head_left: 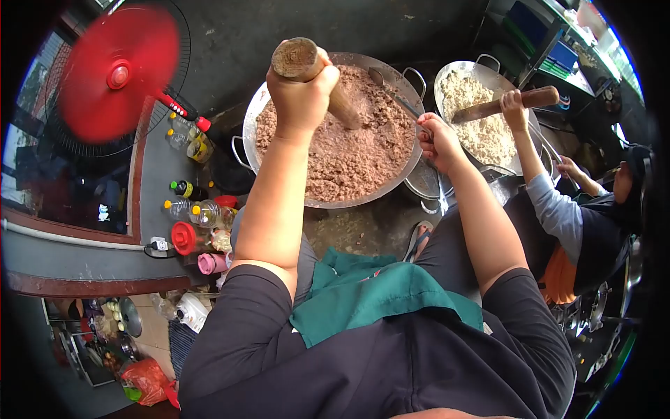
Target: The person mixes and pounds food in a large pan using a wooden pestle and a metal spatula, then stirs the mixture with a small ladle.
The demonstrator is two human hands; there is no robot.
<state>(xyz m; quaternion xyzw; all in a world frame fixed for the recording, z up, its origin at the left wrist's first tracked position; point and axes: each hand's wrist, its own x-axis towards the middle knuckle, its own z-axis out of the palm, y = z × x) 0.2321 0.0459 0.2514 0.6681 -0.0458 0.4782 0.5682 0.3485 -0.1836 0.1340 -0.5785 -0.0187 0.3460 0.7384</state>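
My left hand (301,98) is wrapped round a thick wooden pestle (344,108), whose lower end rests in the brown crumbly mash (363,160) filling a large metal pan (338,204). At the pan's right rim, my right hand (438,142) is closed on the handle of a long metal spatula (401,101); its blade end reaches into the mash near the upper right rim. A green cloth (384,297) lies across my lap.
To the right, a co-worker's hand (514,110) holds another wooden pestle (541,96) in a second pan of pale mash (474,143). A red fan (118,77) spins at the upper left. Bottles (209,213) stand by the left wall, and a shelf (572,73) is at the upper right.
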